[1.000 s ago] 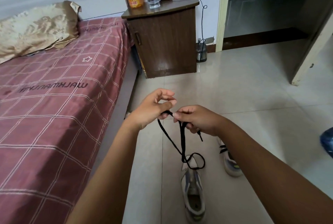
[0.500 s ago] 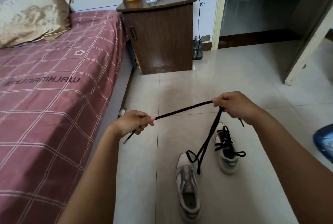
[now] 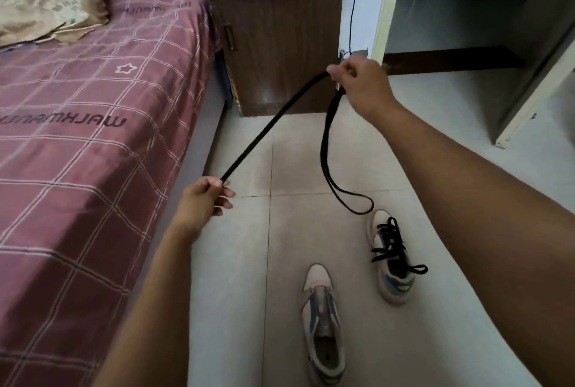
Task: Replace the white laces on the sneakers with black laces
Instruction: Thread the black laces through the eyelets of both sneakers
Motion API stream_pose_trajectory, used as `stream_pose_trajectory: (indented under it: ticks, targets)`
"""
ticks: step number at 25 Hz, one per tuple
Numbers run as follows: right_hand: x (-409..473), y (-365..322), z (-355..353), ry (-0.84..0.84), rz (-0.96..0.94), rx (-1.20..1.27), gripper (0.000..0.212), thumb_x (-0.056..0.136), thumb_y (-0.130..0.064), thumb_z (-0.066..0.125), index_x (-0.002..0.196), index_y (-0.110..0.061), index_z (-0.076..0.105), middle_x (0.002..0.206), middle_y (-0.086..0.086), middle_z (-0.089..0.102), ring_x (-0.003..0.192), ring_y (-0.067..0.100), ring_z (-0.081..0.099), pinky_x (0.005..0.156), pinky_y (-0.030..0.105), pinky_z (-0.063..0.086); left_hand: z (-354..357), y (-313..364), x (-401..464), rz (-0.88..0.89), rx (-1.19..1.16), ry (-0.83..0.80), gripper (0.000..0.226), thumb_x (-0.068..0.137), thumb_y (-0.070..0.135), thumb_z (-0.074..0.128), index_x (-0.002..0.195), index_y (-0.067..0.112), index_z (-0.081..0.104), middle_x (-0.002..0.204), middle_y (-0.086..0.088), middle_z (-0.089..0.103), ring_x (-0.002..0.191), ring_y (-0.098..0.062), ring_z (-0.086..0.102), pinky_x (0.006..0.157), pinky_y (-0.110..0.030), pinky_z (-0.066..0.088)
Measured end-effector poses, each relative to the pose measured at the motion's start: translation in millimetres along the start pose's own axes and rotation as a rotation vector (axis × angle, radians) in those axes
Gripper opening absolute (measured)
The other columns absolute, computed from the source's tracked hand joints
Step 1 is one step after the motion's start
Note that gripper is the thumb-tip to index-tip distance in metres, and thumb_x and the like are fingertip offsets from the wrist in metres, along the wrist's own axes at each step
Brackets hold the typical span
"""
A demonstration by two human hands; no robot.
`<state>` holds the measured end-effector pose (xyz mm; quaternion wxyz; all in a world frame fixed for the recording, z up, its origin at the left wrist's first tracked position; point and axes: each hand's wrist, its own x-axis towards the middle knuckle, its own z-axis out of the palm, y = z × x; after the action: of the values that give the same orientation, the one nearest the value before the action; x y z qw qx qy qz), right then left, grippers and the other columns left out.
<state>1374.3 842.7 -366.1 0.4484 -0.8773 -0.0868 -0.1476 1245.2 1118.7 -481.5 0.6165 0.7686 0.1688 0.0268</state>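
A long black lace (image 3: 273, 125) stretches taut between my two hands above the floor. My left hand (image 3: 202, 200) pinches its lower end near the bed's edge. My right hand (image 3: 361, 82) is raised in front of the nightstand and grips the lace higher up; from it a loop (image 3: 342, 190) hangs down almost to the floor. Two pale sneakers stand on the tiles. The near sneaker (image 3: 323, 324) has no lace in it. The far sneaker (image 3: 392, 259) carries a black lace, loosely threaded with ends spread out.
A bed (image 3: 77, 144) with a red checked cover fills the left side. A dark wooden nightstand (image 3: 277, 41) with a bottle and a glass stands ahead, a cable hanging beside it. An open doorway (image 3: 460, 7) lies to the right.
My hands have drawn far apart: the right one rose up and away toward the nightstand, the left one dropped toward the bed. The lace pulled straight and its loop lifted off the near sneaker.
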Motion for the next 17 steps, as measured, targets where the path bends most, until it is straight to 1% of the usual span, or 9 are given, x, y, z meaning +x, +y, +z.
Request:
stream_pose_trajectory:
  ticks: [3,5,6,8,11,13,14,15,17]
  targets:
    - [-31,48,33,-0.184,0.290,-0.094,0.035,0.095,-0.039,0.051,0.106,-0.006,0.057,0.102,0.010,0.058,0.089,0.026,0.056,0.074,0.031,0.040,26,-36,8,-0.203,-0.087,-0.041,0.016,0.102,0.014,0.036,0.097,0.009,0.050,0.081,-0.006,0.066,0.052,-0.006,0.066,0.055,-0.024,0.043]
    - [-76,95,56,-0.364,0.630,0.082,0.023,0.095,-0.020,0.054,0.086,0.001,0.054,0.088,0.019,0.053,0.067,0.025,0.051,0.059,0.029,0.040,43,-73,4,-0.417,-0.234,-0.058,0.018,0.102,0.015,0.036,0.096,0.008,0.052,0.087,-0.006,0.068,0.062,-0.010,0.070,0.063,-0.028,0.047]
    - [-101,118,65,-0.368,0.808,0.251,0.022,0.095,-0.010,0.054,0.076,0.000,0.050,0.077,0.016,0.050,0.057,0.020,0.043,0.048,0.027,0.038,49,-92,0,-0.533,-0.335,-0.050,0.020,0.102,0.016,0.037,0.094,0.007,0.053,0.090,-0.007,0.069,0.070,-0.013,0.070,0.066,-0.029,0.048]
    - [-150,163,81,-0.208,1.088,0.569,0.025,0.095,0.000,0.050,0.071,-0.003,0.044,0.068,0.010,0.041,0.056,0.014,0.037,0.037,0.019,0.039,58,-130,-9,-0.727,-0.482,-0.015,0.023,0.101,0.018,0.041,0.089,0.005,0.055,0.090,-0.007,0.067,0.079,-0.016,0.066,0.066,-0.029,0.048]
    - [-206,208,99,-0.029,1.376,0.874,0.027,0.098,-0.001,0.041,0.072,-0.001,0.046,0.072,0.011,0.043,0.060,0.016,0.046,0.034,0.014,0.043,75,-175,-22,-0.836,-0.401,0.007,0.022,0.095,0.019,0.056,0.078,0.005,0.058,0.061,-0.006,0.063,0.056,-0.014,0.057,0.051,-0.025,0.045]
    - [-227,220,106,-0.058,1.417,0.894,0.027,0.100,-0.012,0.041,0.076,-0.002,0.049,0.069,0.010,0.046,0.043,0.013,0.052,0.029,0.015,0.039,93,-194,-27,-0.774,-0.237,-0.010,0.017,0.091,0.017,0.062,0.079,0.005,0.060,0.062,-0.006,0.058,0.053,-0.013,0.046,0.046,-0.022,0.037]
    - [-236,222,110,-0.158,1.386,0.818,0.028,0.101,-0.019,0.041,0.078,-0.005,0.049,0.066,0.008,0.045,0.034,0.008,0.046,0.026,0.014,0.033,106,-200,-31,-0.736,-0.220,-0.035,0.015,0.091,0.015,0.062,0.080,0.005,0.061,0.066,-0.007,0.057,0.054,-0.013,0.043,0.045,-0.020,0.037]
    - [-245,221,115,-0.271,1.338,0.722,0.029,0.101,-0.024,0.040,0.079,-0.008,0.048,0.063,0.007,0.045,0.031,0.006,0.041,0.027,0.013,0.029,120,-202,-36,-0.707,-0.231,-0.076,0.014,0.091,0.013,0.061,0.080,0.005,0.060,0.069,-0.008,0.056,0.055,-0.013,0.043,0.045,-0.020,0.038]
    - [-269,215,128,-0.417,1.263,0.627,0.027,0.102,-0.022,0.039,0.079,-0.010,0.047,0.061,0.008,0.047,0.039,0.010,0.041,0.034,0.015,0.031,147,-202,-53,-0.655,-0.222,-0.182,0.009,0.092,0.010,0.059,0.086,0.002,0.060,0.071,-0.009,0.056,0.058,-0.015,0.047,0.049,-0.021,0.042]
